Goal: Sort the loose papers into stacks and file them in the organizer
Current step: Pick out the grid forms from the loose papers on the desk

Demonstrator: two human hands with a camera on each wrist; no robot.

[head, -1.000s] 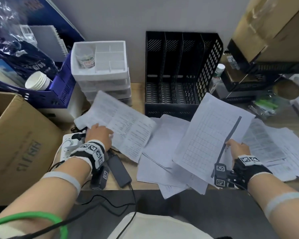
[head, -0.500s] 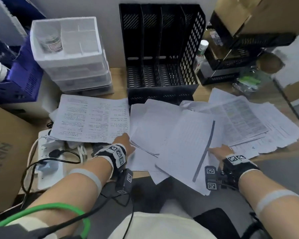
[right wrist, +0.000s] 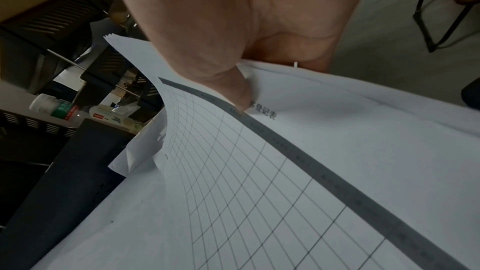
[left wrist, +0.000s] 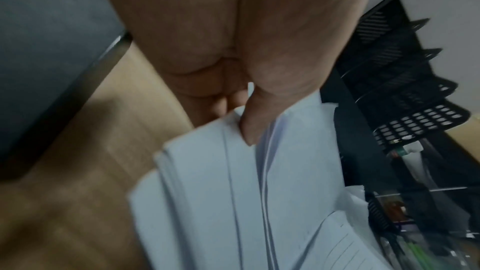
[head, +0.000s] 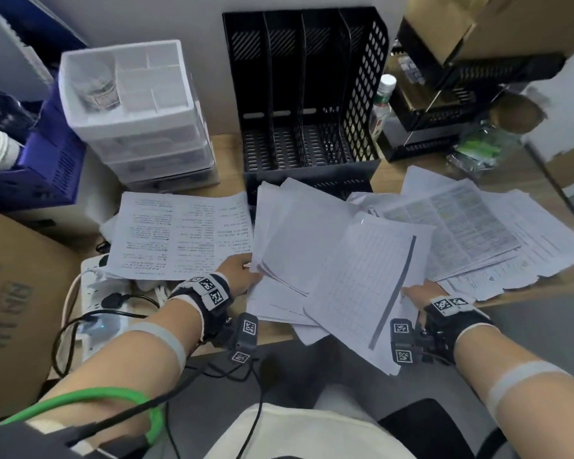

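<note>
Loose white papers cover the wooden desk in front of the empty black organizer [head: 307, 94]. My left hand [head: 242, 274] pinches the left edge of the middle pile of sheets [head: 289, 246]; in the left wrist view the thumb lies on top of those sheets [left wrist: 233, 192]. My right hand [head: 418, 293] pinches the gridded sheet with a dark bar [head: 365, 283], thumb on top of that gridded sheet [right wrist: 259, 171], held slightly curved over the pile. A printed text sheet [head: 179, 236] lies flat at the left. More printed pages [head: 471, 233] are spread at the right.
A white drawer unit [head: 140, 120] stands left of the organizer, a blue crate [head: 47, 167] further left. A cardboard box [head: 14, 293] fills the left edge, with a power strip and cables [head: 96, 303] beside it. A bottle [head: 381, 101] and black trays [head: 444, 104] stand at the right.
My left hand let go of the printed text sheet, now flat at the left, and moved right to grip the middle pile. The right hand lowered the gridded sheet onto that pile.
</note>
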